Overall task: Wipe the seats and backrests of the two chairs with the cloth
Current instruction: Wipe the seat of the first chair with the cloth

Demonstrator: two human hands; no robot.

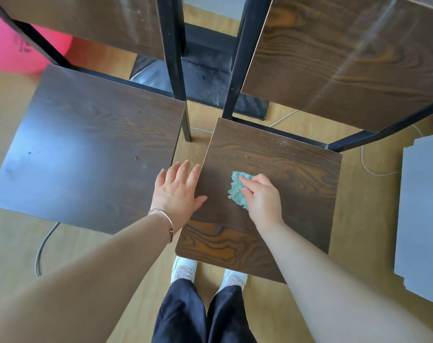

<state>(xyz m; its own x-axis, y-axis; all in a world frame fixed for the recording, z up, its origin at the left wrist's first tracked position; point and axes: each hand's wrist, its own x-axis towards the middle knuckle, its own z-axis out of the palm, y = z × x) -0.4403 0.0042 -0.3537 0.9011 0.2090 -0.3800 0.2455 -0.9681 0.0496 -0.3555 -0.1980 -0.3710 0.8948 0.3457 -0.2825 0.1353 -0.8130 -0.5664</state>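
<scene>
Two seats are shown; the cloth (236, 190) is held on the right seat (292, 169), near its left edge, in the curled grip of the right hand (261, 198). The left hand (177, 191) is laid flat alongside, empty. The speckled left seat (86, 149) and backrests (346, 58) are judged unwiped.

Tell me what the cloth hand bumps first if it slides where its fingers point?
The right hand, gripping the cloth, would cross bare seat, pass just beyond the left hand, then probably meet the left chair's seat edge; depth is unclear.
</scene>
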